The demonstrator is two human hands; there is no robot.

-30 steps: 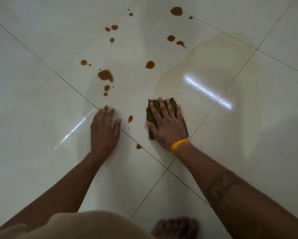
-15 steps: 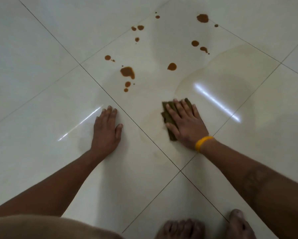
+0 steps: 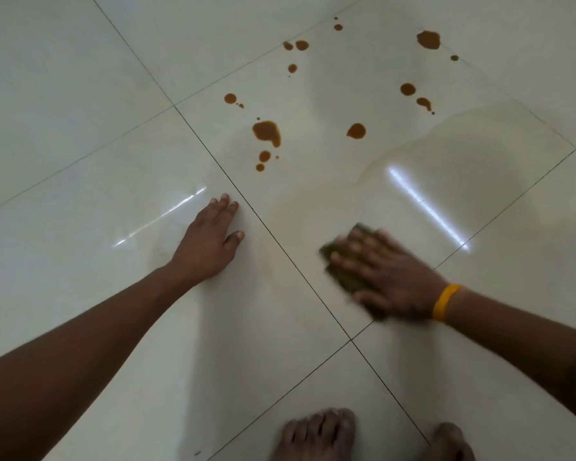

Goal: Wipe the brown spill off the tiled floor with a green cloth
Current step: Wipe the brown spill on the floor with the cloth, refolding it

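The right hand (image 3: 385, 272) lies flat on the green cloth (image 3: 348, 277), with the fingers straight and spread, and it presses the cloth down on the tiled floor (image 3: 80, 94); the hand is blurred, so I judge it is in a wiping stroke. The cloth is near the person, just right of the dark grout line that runs between the two hands. The left hand (image 3: 210, 242) rests open on the floor with straight fingers and holds nothing; it seems to carry the body weight. The brown spill (image 3: 266, 133) is a group of separate drops and one bigger blot, further away from the cloth and not touching it, so most of the task looks not yet done. The cloth seems soft, light and folded to a small pad, so it should follow the floor well under a flat palm, and pressing in the middle of it is enough. The tiles are glossy and a thin wet film shines beside the cloth, so the floor can be slippery for the supporting hand and the bare feet (image 3: 316, 434).
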